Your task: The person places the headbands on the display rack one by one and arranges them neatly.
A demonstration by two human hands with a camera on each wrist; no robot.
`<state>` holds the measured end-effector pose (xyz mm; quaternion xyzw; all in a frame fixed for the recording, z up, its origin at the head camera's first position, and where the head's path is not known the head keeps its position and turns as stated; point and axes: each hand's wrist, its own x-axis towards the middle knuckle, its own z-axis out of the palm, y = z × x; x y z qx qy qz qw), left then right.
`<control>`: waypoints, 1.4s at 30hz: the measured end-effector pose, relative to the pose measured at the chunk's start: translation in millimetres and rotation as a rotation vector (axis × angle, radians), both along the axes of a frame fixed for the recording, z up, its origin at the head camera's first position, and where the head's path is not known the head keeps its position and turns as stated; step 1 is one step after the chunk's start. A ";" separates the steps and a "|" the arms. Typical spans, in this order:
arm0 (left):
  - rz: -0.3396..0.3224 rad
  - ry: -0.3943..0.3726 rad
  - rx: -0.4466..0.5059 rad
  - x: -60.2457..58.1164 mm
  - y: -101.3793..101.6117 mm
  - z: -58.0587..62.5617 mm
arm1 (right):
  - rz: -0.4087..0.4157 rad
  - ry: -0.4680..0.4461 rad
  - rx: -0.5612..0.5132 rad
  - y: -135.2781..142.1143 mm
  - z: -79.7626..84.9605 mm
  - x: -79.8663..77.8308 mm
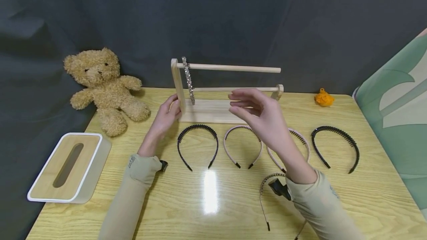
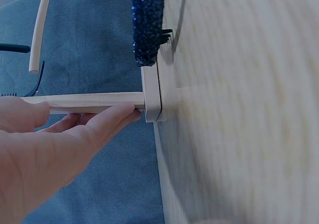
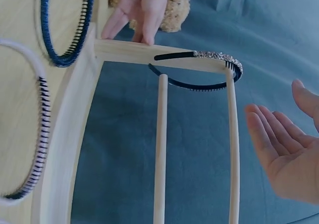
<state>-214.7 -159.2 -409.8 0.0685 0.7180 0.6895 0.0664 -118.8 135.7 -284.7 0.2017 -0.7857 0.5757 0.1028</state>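
A wooden rack (image 1: 213,112) with two rods stands at the back of the table. A rhinestone headband (image 1: 188,79) hangs on its upper rod (image 1: 233,68), close to the left upright (image 1: 178,84). My left hand (image 1: 165,114) touches the outer side of that upright; in the left wrist view its fingers (image 2: 107,122) lie extended along the wood. My right hand (image 1: 258,116) is raised in front of the rack, holding nothing, thumb apart from gently bent fingers. In the right wrist view this hand (image 3: 291,157) is beside the upper rod, apart from it.
Before the rack lie a black headband (image 1: 198,127), pink headbands (image 1: 225,143) and another black headband (image 1: 355,147). A thin headband (image 1: 263,195) is partly under my right forearm. A teddy bear (image 1: 108,92) and tissue box (image 1: 90,173) are left; an orange object (image 1: 323,98) is back right.
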 end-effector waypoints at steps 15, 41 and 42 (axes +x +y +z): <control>0.004 -0.002 -0.007 0.7 1.2 3.2 | -0.034 0.005 0.129 43.1 -21.3 25.1; -0.002 -0.001 -0.007 3.9 1.3 5.5 | -0.230 -0.053 0.522 116.1 -92.3 79.8; -0.002 0.000 -0.007 3.9 1.3 5.4 | -0.227 -0.057 0.527 118.4 -94.5 81.4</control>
